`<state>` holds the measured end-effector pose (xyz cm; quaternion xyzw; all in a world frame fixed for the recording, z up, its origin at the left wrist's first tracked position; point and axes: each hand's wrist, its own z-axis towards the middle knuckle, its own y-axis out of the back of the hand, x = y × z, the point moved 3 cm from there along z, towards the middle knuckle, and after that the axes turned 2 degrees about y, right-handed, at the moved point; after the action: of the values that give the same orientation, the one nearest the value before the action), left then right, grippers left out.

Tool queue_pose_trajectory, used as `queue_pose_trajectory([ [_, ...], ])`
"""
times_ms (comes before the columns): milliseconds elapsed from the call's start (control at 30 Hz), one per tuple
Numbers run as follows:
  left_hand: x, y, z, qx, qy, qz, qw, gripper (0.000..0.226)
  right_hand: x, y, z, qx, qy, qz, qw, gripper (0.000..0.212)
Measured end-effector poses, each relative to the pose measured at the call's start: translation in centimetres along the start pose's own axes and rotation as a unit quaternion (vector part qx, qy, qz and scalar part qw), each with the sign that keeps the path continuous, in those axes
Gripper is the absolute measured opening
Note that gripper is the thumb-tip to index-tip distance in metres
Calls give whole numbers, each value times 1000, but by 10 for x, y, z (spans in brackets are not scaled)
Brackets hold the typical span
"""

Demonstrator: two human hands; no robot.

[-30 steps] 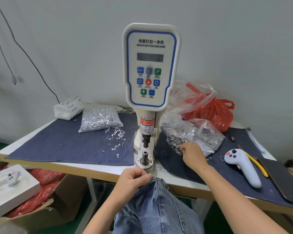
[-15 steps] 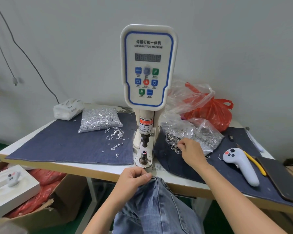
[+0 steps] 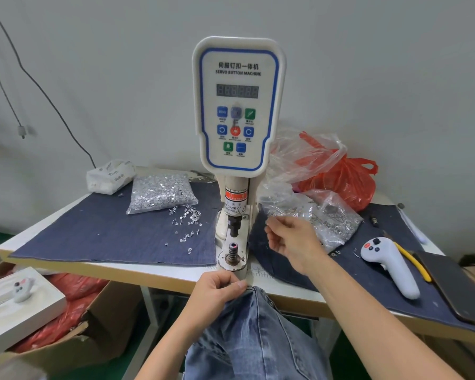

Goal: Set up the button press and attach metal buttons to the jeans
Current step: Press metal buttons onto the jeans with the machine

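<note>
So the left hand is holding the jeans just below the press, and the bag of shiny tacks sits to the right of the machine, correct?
Not quite. The head view shows the bag of shiny tacks to the left of the machine, on the dark cloth. The rest is right: the left hand grips the jeans just below the press.

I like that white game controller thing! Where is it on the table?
In the head view, the white controller lies on the dark cloth at the table's right side, beside the yellow-handled tool, right of the right hand.
</note>
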<state>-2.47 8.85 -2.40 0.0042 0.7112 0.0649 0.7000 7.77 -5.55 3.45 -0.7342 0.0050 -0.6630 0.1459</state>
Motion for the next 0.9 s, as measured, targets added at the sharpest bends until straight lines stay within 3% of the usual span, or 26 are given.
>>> queue_pose_trajectory([
  [200, 4, -1, 1, 3, 1, 0, 1000, 33, -17, -25, -13, 42, -83, 83, 992, 7],
  [367, 4, 0, 1, 6, -2, 8, 1000, 29, -28, -30, -13, -6, -102, 83, 991, 12],
  [633, 5, 1, -1, 6, -2, 19, 1000, 24, -33, -40, -8, -43, -127, 209, 969, 13],
  [900, 3, 1, -3, 8, -2, 20, 1000, 20, -32, -32, -8, -36, -120, 175, 977, 11],
])
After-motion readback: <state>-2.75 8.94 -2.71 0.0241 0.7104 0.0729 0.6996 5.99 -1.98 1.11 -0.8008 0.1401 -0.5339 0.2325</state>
